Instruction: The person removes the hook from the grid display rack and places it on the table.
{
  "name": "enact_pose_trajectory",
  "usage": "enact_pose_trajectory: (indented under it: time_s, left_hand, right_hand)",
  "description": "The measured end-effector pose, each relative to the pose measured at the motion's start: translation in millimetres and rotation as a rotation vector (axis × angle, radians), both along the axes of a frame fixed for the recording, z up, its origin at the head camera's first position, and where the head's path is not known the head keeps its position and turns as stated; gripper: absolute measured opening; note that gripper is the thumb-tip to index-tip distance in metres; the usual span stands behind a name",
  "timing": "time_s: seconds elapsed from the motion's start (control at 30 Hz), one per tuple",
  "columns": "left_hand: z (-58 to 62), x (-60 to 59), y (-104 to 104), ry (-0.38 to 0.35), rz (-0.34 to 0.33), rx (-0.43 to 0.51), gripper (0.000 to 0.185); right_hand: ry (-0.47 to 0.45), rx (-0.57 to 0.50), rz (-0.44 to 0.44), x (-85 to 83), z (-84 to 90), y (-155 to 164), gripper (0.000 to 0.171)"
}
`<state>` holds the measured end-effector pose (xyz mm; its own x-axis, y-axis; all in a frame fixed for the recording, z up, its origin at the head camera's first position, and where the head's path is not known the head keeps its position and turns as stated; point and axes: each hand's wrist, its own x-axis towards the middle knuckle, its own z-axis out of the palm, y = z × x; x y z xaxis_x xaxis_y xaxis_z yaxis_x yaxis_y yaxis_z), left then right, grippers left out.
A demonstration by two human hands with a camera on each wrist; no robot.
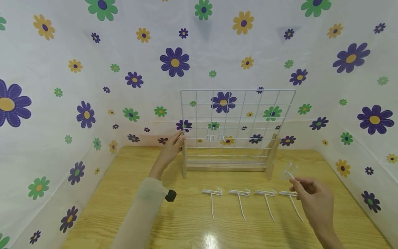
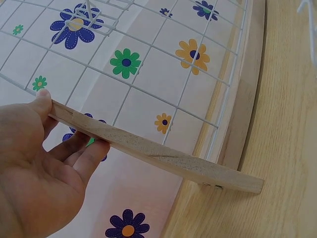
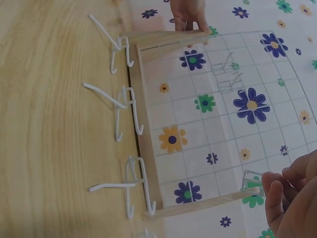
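Note:
A white wire grid panel (image 1: pixel 238 90) stands upright in a wooden frame. My left hand (image 1: pixel 169 150) grips the frame's left wooden post (image 2: pixel 148 146) near its top end, thumb on one side and fingers on the other. Off the panel's lower right, my right hand (image 1: pixel 315 204) pinches a white wire hook (image 1: pixel 289 172) by its prong, its double-bent back part pointing away from me. Two similar hooks (image 1: pixel 210 135) hang side by side on the grid, left of its middle. In the right wrist view the held hook (image 3: pixel 251 182) overlaps the frame's right post.
Several more white hooks (image 1: pixel 239 193) lie in a row on the wooden table (image 1: pixel 186 221), in front of the frame, prongs toward me. The right hand partly covers the rightmost one. A white sheet with printed flowers (image 1: pixel 130 55) encloses the back and both sides.

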<state>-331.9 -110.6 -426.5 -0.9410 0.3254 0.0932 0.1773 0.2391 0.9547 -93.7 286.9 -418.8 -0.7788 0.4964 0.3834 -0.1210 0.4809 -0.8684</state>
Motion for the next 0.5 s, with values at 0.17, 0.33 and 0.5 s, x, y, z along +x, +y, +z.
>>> enact_pose_trajectory:
  time_s: [0.17,0.33,0.5]
  left_hand:
    - [0.1,0.2,0,0.000,0.011,-0.016,0.056]
    - [-0.4,-0.5,1,0.000,0.001,-0.005,0.057]
    - [-0.6,-0.7,1,0.012,0.000,0.002,0.057]
  right_hand:
    - [-0.044,-0.012,-0.024,4.7,-7.9,0,0.011]
    - [-0.105,-0.017,-0.035,10.0,-17.0,3,0.017]
    - [-0.129,-0.013,-0.033,13.0,-24.6,5,0.019]
